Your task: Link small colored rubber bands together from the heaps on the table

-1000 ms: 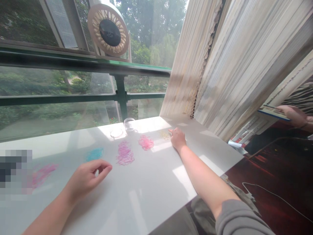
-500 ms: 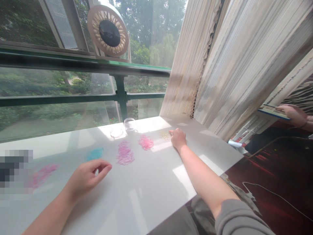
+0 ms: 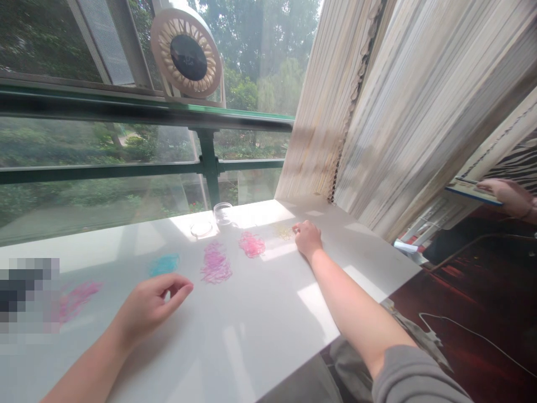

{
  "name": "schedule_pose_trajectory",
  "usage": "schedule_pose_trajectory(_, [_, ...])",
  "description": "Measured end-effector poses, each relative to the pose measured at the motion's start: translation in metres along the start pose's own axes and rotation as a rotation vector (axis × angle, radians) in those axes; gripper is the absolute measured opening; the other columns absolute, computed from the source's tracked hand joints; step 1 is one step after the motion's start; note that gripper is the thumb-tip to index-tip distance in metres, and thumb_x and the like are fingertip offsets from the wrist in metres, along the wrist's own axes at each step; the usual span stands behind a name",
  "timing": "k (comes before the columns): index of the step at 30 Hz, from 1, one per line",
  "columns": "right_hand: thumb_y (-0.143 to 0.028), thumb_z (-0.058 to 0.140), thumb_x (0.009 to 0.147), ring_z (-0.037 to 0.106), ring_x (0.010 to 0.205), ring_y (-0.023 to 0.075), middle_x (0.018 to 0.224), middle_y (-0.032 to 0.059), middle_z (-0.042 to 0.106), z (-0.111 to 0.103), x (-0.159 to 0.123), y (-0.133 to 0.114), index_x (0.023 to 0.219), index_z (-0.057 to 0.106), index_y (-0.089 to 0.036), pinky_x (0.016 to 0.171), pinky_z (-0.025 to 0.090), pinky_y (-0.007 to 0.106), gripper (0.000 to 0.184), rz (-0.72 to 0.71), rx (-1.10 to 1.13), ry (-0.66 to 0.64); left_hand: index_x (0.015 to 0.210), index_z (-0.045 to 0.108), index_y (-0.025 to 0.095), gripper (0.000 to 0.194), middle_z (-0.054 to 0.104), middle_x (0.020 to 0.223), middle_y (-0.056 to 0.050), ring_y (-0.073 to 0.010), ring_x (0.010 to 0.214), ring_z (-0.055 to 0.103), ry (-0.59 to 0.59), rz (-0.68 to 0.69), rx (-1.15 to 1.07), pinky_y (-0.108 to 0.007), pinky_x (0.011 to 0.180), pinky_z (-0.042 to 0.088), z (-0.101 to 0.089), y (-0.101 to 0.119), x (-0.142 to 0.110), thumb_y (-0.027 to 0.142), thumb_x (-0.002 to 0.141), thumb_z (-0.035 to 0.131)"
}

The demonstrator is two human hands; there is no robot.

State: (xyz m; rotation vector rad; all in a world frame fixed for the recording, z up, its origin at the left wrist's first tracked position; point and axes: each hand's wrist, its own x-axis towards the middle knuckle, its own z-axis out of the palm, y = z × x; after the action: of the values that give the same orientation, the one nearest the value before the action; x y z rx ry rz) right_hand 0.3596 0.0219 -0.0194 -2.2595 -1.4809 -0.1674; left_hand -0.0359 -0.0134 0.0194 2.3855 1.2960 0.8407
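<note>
My left hand (image 3: 157,305) hovers over or rests on the white table (image 3: 210,347), just in front of a turquoise pile (image 3: 165,263) of thin strands that look like small rubber bands. Its thumb and forefinger meet at the tips, and anything between them is too small to see. At the far right, my right hand (image 3: 309,238) is at the edge of a pale yellow pile (image 3: 283,230) with its fingers closed together; whatever they hold is hidden. Between my hands lie a purple pile (image 3: 216,263) and a pinkish-red pile (image 3: 252,244). Another pink pile (image 3: 79,299) lies far left.
A clear round container (image 3: 222,213) stands at the table's back edge beside a clear ring-shaped lid (image 3: 201,228). Beyond is a green railing (image 3: 251,118) with a fan (image 3: 188,56) on it. A curtain (image 3: 323,112) hangs at right; another person's hand (image 3: 509,196) shows farther right.
My right hand has shifted very slightly at the yellow pile, its fingers still closed. The left hand keeps its pose. The whole view has slid slightly to the right.
</note>
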Motion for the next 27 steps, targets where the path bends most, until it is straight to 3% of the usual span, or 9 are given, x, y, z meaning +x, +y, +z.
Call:
schedule_pose_trajectory(9, [-0.017, 0.049, 0.075, 0.051, 0.093, 0.0223, 0.096, 0.0065, 0.062, -0.0012, -0.0006, 0.0015, 0.079, 0.068, -0.02, 0.081, 0.035, 0.033, 0.019, -0.031, 0.035, 0.051, 0.069, 0.065, 0.02, 0.033, 0.062, 0.058, 0.0, -0.0106, 0.05, 0.047, -0.008, -0.014, -0.002, -0.02, 0.05, 0.038, -0.0004, 0.001, -0.0001, 0.046, 0.079, 0.048])
schedule_pose_trajectory(20, [-0.019, 0.051, 0.072, 0.056, 0.091, 0.0189, 0.09, 0.0029, 0.068, -0.0039, -0.0028, 0.0019, 0.075, 0.068, -0.02, 0.086, 0.036, 0.032, 0.017, -0.135, 0.123, 0.051, 0.07, 0.066, 0.02, 0.031, 0.064, 0.059, 0.001, -0.0098, 0.049, 0.048, -0.048, 0.028, 0.02, -0.019, 0.048, 0.038, -0.0017, -0.0062, 0.0022, 0.045, 0.078, 0.05])
schedule_pose_trajectory(27, [-0.012, 0.046, 0.071, 0.058, 0.089, 0.0181, 0.088, 0.004, 0.068, -0.0055, -0.0042, 0.0024, 0.083, 0.066, -0.018, 0.087, 0.039, 0.03, 0.024, -0.163, 0.208, 0.045, 0.07, 0.066, 0.02, 0.031, 0.064, 0.06, 0.001, -0.0102, 0.05, 0.05, -0.037, 0.009, 0.019, -0.019, 0.049, 0.039, -0.0012, -0.0043, 0.0011, 0.045, 0.078, 0.05])
